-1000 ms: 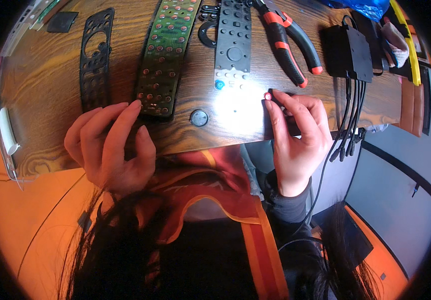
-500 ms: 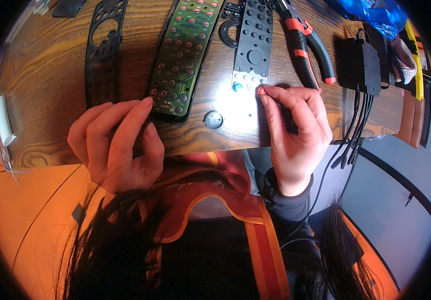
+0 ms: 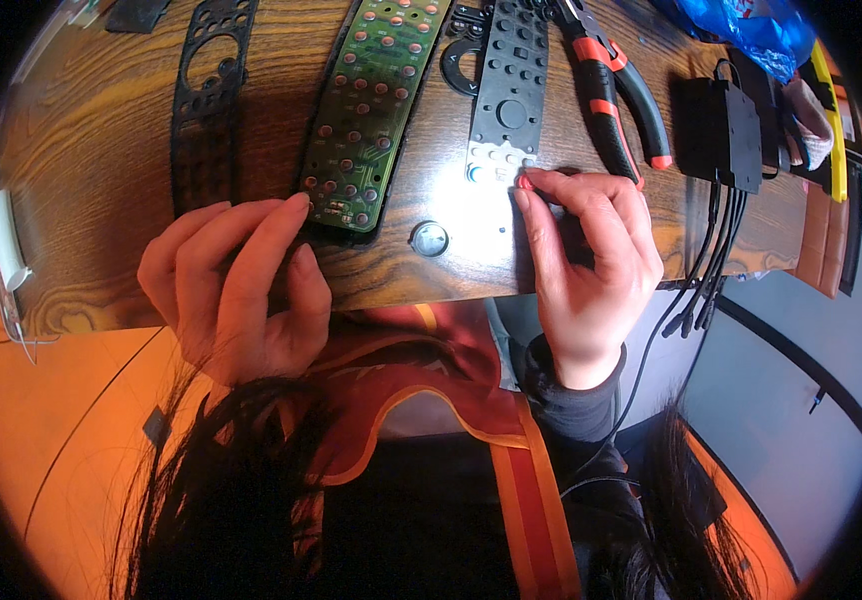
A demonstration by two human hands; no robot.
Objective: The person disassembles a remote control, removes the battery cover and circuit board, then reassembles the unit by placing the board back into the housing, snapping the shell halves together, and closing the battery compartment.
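My right hand [image 3: 596, 245] pinches a small red button [image 3: 524, 182] between thumb and forefinger, at the near right corner of a grey rubber keypad [image 3: 496, 140]. Beside the red button, several small keys line the keypad's near end, washed out by glare. My left hand [image 3: 241, 285] rests with its fingers apart and curved, holding nothing. Its forefinger tip reaches the near left corner of a green remote-control circuit board [image 3: 369, 150]. A small round silvery-grey button [image 3: 430, 238] lies on the table between my hands.
A perforated black remote-control faceplate [image 3: 209, 120] lies left of the board. Beyond the keypad is a black ring-shaped key [image 3: 461, 67]. Red-and-black pliers [image 3: 613, 100], a black box with cables [image 3: 719, 130] and a blue plastic bag [image 3: 751, 35] occupy the right side of the wooden table [image 3: 91, 250].
The red button has tilted slightly in my right fingertips, so less of its face shows. My left hand has barely moved.
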